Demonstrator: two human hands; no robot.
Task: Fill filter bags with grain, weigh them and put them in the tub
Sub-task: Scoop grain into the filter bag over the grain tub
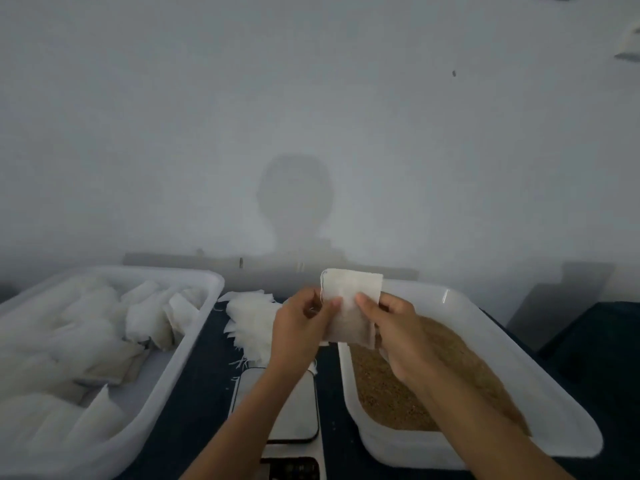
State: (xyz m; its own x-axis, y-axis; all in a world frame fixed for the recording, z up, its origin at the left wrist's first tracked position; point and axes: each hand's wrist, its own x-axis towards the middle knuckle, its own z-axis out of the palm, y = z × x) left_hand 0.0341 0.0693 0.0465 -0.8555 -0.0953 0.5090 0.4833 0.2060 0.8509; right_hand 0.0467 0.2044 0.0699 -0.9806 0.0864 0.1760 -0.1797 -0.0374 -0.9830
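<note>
I hold one white filter bag [349, 299] upright in front of me, above the gap between the scale and the grain tub. My left hand [301, 323] pinches its left edge, where a thin string hangs. My right hand [394, 327] grips its right side. The bag looks flat. A white tub [485, 323] on the right holds brown grain [391, 393]. On the left, a second white tub [194, 344] holds several filled and empty-looking bags [104, 334]. The small white scale [294, 410] lies between the tubs, partly under my left forearm.
A loose pile of empty filter bags [252, 323] lies on the dark table between the tubs, behind the scale. A plain white wall stands close behind the table. The scale's display [294, 469] is at the bottom edge, unreadable.
</note>
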